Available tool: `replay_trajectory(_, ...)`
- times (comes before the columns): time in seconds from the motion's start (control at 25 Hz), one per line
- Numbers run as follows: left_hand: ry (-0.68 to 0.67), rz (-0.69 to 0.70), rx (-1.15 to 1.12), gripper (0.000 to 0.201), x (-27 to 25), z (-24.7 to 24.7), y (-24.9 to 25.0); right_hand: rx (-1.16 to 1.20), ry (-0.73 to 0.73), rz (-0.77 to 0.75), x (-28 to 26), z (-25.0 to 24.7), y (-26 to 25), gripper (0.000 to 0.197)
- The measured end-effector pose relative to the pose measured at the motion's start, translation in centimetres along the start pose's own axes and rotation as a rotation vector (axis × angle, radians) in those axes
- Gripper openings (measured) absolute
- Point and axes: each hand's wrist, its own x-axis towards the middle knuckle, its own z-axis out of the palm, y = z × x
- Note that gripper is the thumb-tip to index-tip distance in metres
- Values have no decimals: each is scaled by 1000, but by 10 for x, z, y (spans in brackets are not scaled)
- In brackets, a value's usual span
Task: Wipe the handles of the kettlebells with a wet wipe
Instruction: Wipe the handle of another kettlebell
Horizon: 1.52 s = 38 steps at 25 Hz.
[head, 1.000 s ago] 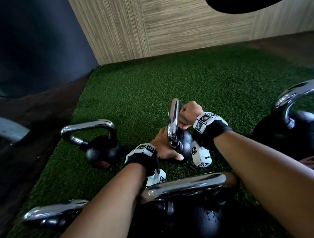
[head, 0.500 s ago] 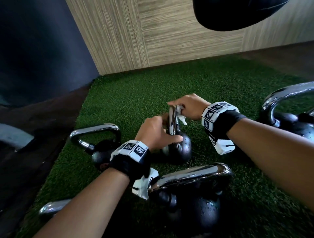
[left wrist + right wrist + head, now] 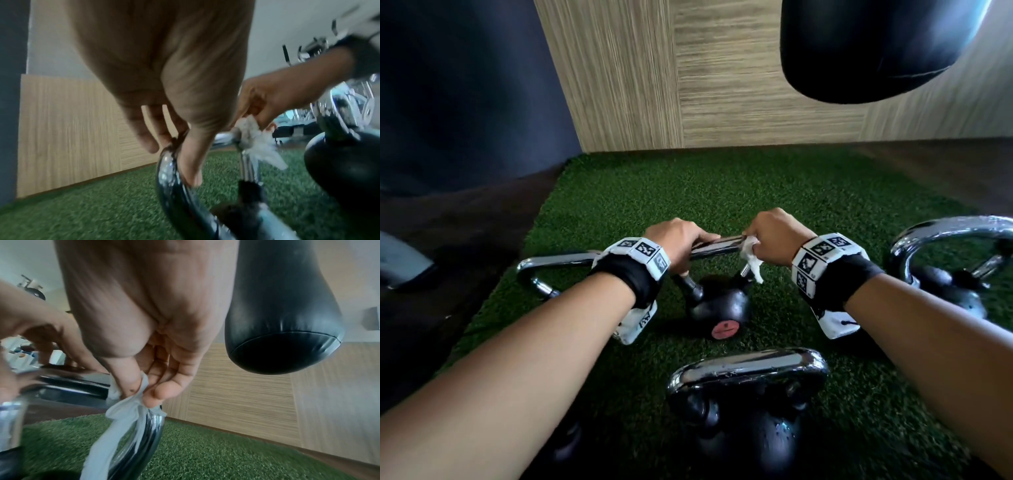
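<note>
A small black kettlebell (image 3: 720, 310) with a red disc stands upright on the green turf (image 3: 722, 185). Its chrome handle (image 3: 719, 245) now lies crosswise to me. My left hand (image 3: 681, 240) grips the handle's left end, thumb along the bend (image 3: 191, 162). My right hand (image 3: 770, 236) pinches a white wet wipe (image 3: 751, 258) round the handle's right corner. In the right wrist view the wipe (image 3: 125, 410) is wrapped on the chrome bend (image 3: 150, 431) and trails downward. In the left wrist view the wipe (image 3: 257, 142) bunches under the right hand's fingers.
Other chrome-handled kettlebells stand around: one near me (image 3: 750, 404), one at right (image 3: 948, 274), one behind my left wrist (image 3: 541, 274). A black punching bag (image 3: 876, 48) hangs above right. A wood-panelled wall (image 3: 688, 85) closes the far side; dark floor (image 3: 465, 233) borders the turf.
The small kettlebell has been turned so its handle runs left to right. My left hand moved from the ball onto the handle's left end; the right hand slid the wipe to the right corner.
</note>
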Motion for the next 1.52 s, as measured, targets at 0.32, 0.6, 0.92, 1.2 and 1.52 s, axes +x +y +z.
replay_trajectory(0.32, 172, 68, 31, 78, -3, 19, -7, 18, 50, 48, -11, 10, -8, 16)
replay_trajectory(0.6, 11, 33, -244, 88, -50, 2, -2, 58, 2, -8, -43, -35, -16, 36)
replay_trajectory(0.92, -323, -149, -793, 91, -168, 66, -12, 502, -41, 25, -164, -62, -41, 18)
replay_trajectory(1.2, -310, -9, -934, 65, -182, 128, 39, 170, -1, -192, -213, -41, -56, 33)
replay_trajectory(1.52, -237, 32, -1123, 76, -174, 147, 52, -122, -108, -386, -216, -37, -74, 30)
